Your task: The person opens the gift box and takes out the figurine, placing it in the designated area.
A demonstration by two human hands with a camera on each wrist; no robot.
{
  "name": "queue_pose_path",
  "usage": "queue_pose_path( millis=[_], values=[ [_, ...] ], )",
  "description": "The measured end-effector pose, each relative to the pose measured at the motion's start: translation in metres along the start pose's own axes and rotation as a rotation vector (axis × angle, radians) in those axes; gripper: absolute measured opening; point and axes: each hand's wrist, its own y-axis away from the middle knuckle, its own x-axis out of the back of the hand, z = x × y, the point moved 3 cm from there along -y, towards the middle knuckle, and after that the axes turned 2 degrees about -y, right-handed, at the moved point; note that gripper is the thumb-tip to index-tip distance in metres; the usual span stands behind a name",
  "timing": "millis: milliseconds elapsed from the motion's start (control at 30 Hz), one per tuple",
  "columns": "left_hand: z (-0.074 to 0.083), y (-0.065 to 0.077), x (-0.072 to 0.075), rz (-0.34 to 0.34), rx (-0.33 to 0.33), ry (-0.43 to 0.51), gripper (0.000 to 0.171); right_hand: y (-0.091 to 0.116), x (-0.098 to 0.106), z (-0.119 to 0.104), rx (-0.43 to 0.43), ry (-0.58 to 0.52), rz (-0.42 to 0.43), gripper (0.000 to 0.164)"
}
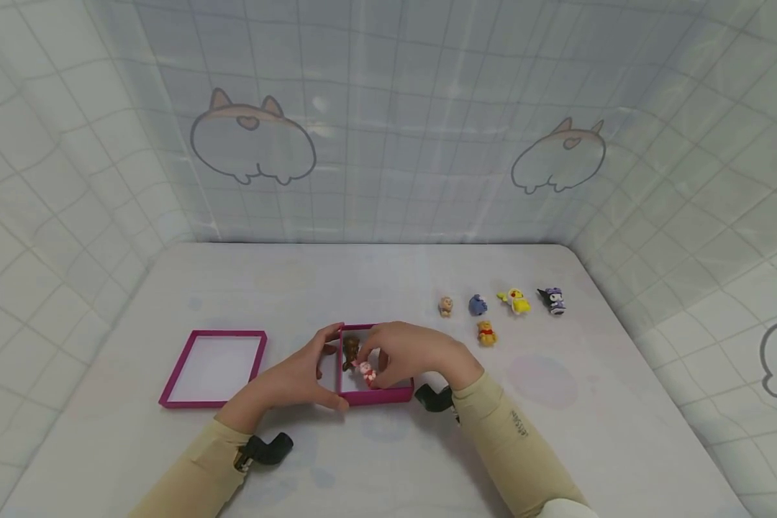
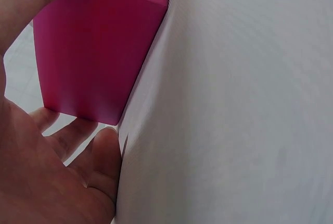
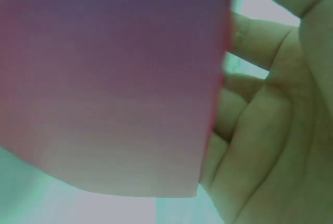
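Note:
A square magenta box [image 1: 375, 397] with a white inside stands in the middle of the table. My left hand [image 1: 293, 374] grips it from the left, thumb at the near corner and fingers at the far corner. The left wrist view shows that hand [image 2: 47, 151] around the box's magenta wall [image 2: 99, 52]. Over the box, my right hand [image 1: 414, 352] pinches a small pink-and-white figurine [image 1: 366, 372]. A brown figurine [image 1: 350, 350] lies inside along the left wall. In the right wrist view a blurred box wall [image 3: 114, 94] hides the right fingertips.
Left of the box lies a magenta-rimmed lid [image 1: 212, 368], white inside. To the right are a small beige figurine [image 1: 446, 307], a blue figurine [image 1: 478, 305], a yellow duck-like figurine [image 1: 516, 302], a black-and-purple figurine [image 1: 554, 301] and a yellow bear figurine [image 1: 486, 334]. Patterned curtains [image 1: 388, 144] surround the table.

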Motion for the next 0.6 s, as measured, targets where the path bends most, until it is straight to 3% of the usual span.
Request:
queue_pose_path(
  millis=[167,400,600],
  values=[
    [0.0,0.0,-0.001,0.004,0.019,-0.001,0.127,0.002,0.003,0.003,0.011,-0.085,0.019,0.031],
    [-0.001,-0.001,-0.001,0.01,0.03,-0.019,0.13,0.004,0.008,0.007,0.051,-0.105,0.116,0.055],
    [0.0,0.0,-0.001,0.009,0.039,-0.015,0.129,0.008,0.016,0.006,0.051,-0.181,0.204,0.055]
  ],
)
